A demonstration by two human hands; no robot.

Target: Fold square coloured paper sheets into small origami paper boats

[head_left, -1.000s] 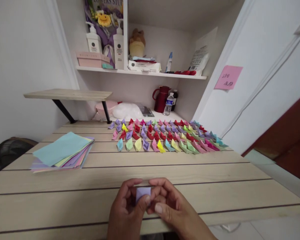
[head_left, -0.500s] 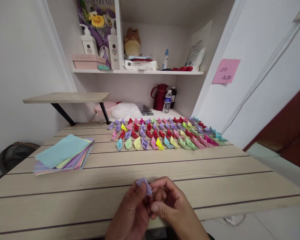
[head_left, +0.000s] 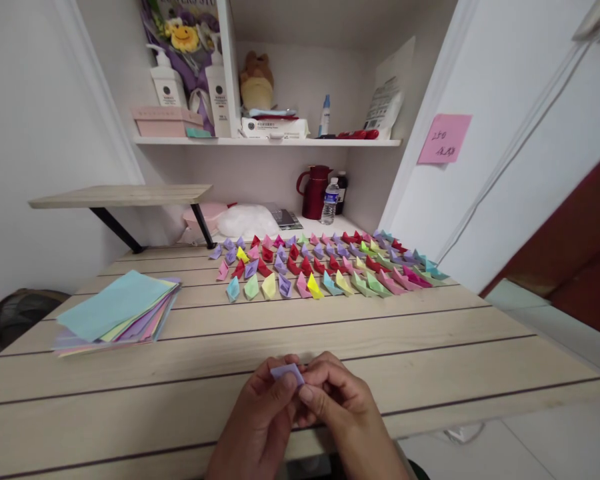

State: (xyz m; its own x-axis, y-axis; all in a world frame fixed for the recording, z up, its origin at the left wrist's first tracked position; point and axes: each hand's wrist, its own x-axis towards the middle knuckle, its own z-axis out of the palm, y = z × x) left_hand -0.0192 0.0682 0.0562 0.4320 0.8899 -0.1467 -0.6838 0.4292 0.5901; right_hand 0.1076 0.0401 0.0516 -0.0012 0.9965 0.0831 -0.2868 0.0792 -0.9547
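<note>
A small folded piece of lilac paper [head_left: 286, 371] is pinched between both hands, low in the middle of the head view, just above the table's near part. My left hand [head_left: 263, 410] is closed on its left side, the thumb pressed flat on top. With thumb and bent fingers, my right hand [head_left: 337, 403] grips the paper's right corner. The underside of the paper and several fingertips are hidden. Beyond the hands stand rows of small folded paper boats [head_left: 285, 286] in many colours.
A stack of coloured paper sheets [head_left: 123, 307] lies at the left on the slatted wooden table [head_left: 420, 327]. Behind it stands a small raised wooden shelf [head_left: 125, 195]. A red jug [head_left: 315, 193] and a water bottle [head_left: 331, 202] stand at the back.
My right thumb and fingers have closed in on the lilac paper's right corner. The paper has turned flatter. The whole view has shifted slightly.
</note>
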